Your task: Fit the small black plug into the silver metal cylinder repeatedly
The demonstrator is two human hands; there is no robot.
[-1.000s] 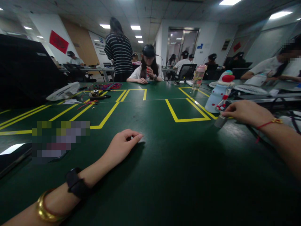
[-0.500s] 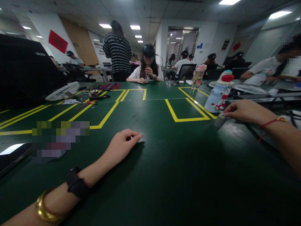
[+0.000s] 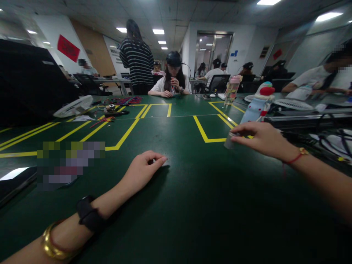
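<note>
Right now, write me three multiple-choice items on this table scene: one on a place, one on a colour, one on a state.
1. Where does the left hand lie?
A. on the green table
B. on the white fan
C. in the air

2. What colour are the lines taped on the table?
A. red
B. white
C. yellow

3. What is the right hand doing?
A. lying flat and open
B. gripping a small grey cylinder
C. holding the pink-capped bottle

Answers: 1 A, the hand rests on the mat; 2 C, the boxes are outlined in yellow; 3 B, the fingers close around the cylinder.
</note>
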